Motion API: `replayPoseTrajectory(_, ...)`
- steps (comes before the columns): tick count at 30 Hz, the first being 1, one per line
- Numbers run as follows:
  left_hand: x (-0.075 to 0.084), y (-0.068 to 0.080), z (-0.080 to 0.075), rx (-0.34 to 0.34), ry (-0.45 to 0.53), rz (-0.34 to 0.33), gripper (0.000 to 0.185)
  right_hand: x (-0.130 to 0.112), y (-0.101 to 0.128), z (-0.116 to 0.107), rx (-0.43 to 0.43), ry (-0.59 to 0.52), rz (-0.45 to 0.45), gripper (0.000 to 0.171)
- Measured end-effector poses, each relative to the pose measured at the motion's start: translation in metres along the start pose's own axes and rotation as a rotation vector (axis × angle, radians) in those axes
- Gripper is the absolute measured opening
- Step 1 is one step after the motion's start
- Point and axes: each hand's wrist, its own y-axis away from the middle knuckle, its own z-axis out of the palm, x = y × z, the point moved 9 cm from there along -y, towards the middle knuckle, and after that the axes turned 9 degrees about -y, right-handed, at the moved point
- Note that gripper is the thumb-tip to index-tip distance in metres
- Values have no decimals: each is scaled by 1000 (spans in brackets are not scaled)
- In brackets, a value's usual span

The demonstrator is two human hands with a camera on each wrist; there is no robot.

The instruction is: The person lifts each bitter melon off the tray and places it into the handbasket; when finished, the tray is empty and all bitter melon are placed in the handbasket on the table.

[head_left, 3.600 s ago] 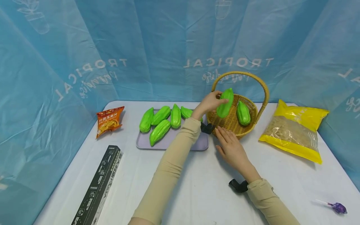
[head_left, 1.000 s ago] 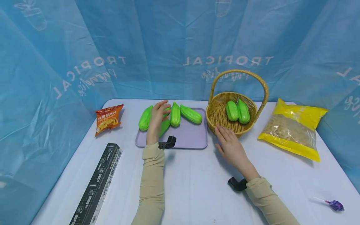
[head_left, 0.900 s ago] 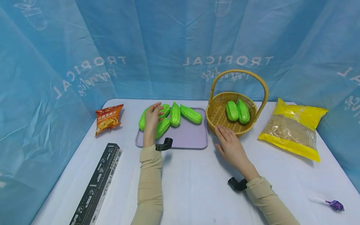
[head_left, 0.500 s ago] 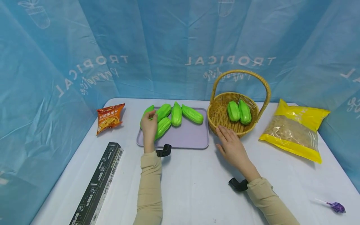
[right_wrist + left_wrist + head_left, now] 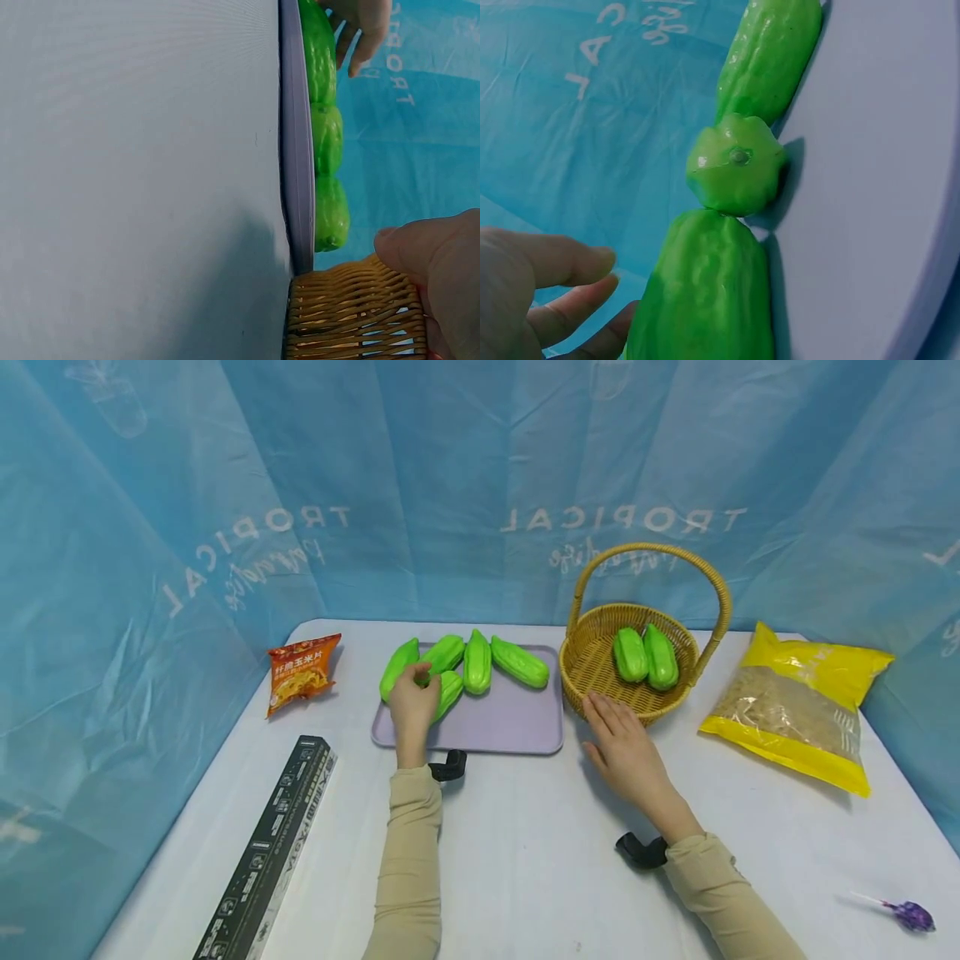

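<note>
Lollipop (image 5: 913, 917) at near right, yellow bag (image 5: 798, 702) beyond it; across on the left, a long black box (image 5: 266, 852) and an orange packet (image 5: 302, 675). Here's the left hand (image 5: 415, 702), fingers loosely bent and holding nothing, over the front gourd (image 5: 449, 695) on the tray (image 5: 510, 727), hiding its left end! The right hand (image 5: 625, 752) lies straight-fingered at the near rim of the basket (image 5: 592, 662). Glossy, ribbed green skins; smooth lilac tray, rounded corners; woven basket, looping handle (image 5: 652, 547), two gourds (image 5: 661, 658) side by side inside.

Curtained-off tabletop space, blue lettered drapes (image 5: 450, 460) on 3 sides, white table (image 5: 525, 843)
</note>
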Motion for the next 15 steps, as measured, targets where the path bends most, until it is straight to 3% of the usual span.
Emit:
replayPoseTrajectory(6, -3, 2, 9, -71, -91, 6, 41, 1, 0, 1, 6, 1, -3, 66)
replayPoseTrajectory(15, -3, 5, 13, -107, -170, 11, 52, 1, 1, 0, 3, -4, -7, 66)
